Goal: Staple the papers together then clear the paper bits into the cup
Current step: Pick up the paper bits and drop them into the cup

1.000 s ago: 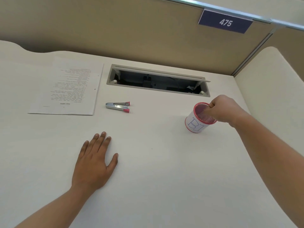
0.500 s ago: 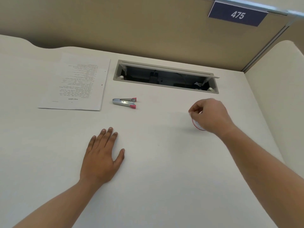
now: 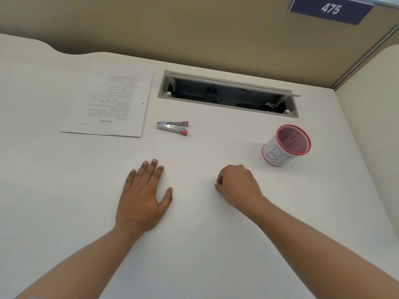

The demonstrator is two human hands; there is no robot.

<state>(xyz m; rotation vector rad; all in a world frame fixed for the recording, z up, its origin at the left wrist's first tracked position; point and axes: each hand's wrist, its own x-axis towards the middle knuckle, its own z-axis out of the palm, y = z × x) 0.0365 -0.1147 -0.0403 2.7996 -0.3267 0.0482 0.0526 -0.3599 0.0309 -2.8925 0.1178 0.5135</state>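
Left grip (image 3: pixel 142 197) lies flat on the bench (image 3: pixel 194 244), palm down, fingers straight and slightly apart. Right grip (image 3: pixel 237 186) rests beside it with fingers curled together against the thumb; we cannot tell whether it pinches anything. Papers (image 3: pixel 110 100) lie at the far left, their print upside down to us. Stapler (image 3: pixel 172 127), chrome with pink tips, lies just right of them. Cup (image 3: pixel 274 154), pink mesh with a white label, stands upright at the right, near the right grip but apart from it.

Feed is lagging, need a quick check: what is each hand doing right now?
Left hand: open, flat on the white desk.
Right hand: curled shut, nothing visible in it.
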